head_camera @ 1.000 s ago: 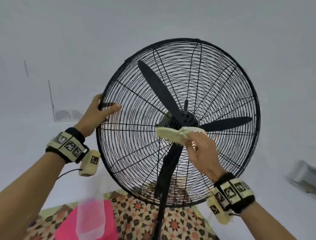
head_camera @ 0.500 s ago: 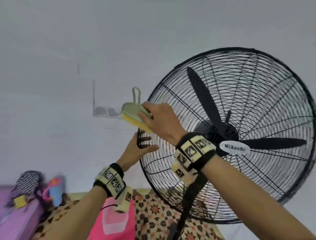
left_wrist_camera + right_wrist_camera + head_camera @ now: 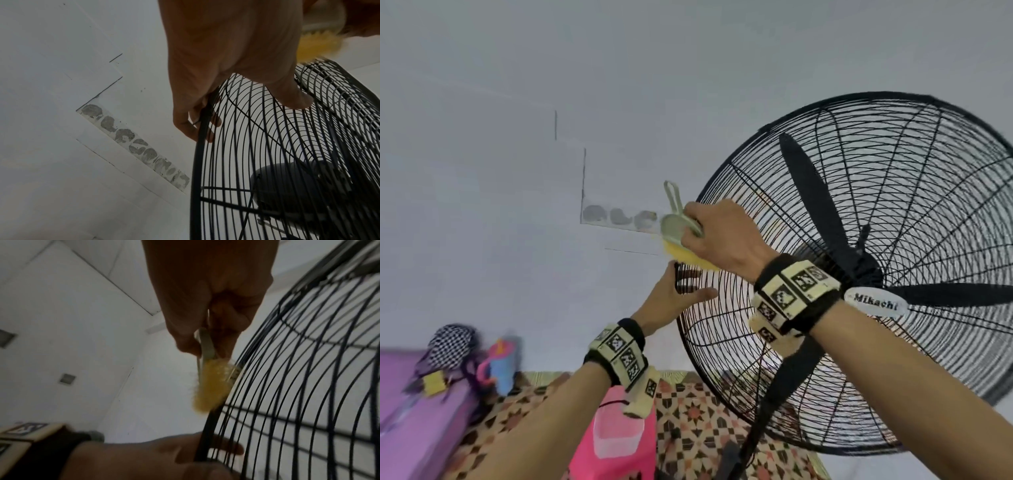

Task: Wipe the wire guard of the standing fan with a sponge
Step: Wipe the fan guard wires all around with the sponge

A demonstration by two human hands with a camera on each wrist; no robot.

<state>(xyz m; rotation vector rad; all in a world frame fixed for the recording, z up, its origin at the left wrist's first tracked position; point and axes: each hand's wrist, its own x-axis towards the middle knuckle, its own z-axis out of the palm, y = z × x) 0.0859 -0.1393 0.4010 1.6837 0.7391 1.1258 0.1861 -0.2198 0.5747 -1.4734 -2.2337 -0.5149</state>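
The black standing fan's round wire guard (image 3: 866,219) fills the right of the head view, with three black blades and a white label behind the wires. My left hand (image 3: 674,298) grips the guard's left rim (image 3: 202,146), fingers curled behind the ring and thumb across the front wires. My right hand (image 3: 722,236) holds a sponge (image 3: 681,240) with a pale green backing, a loop handle and a yellow fuzzy underside (image 3: 209,386). The yellow side presses on the rim's upper left, just above my left hand (image 3: 164,456).
A white wall (image 3: 551,102) with a strip of grey patches (image 3: 619,217) stands behind the fan. Below lie a patterned mat (image 3: 705,421), a pink container (image 3: 619,442), and purple bedding with bags (image 3: 431,387) at the lower left. The fan's pole (image 3: 750,442) runs down at centre.
My right hand moved the sponge from the fan's hub to the guard's upper-left rim. The view swung left, so the fan sits further right. My left hand kept its grip on the rim.
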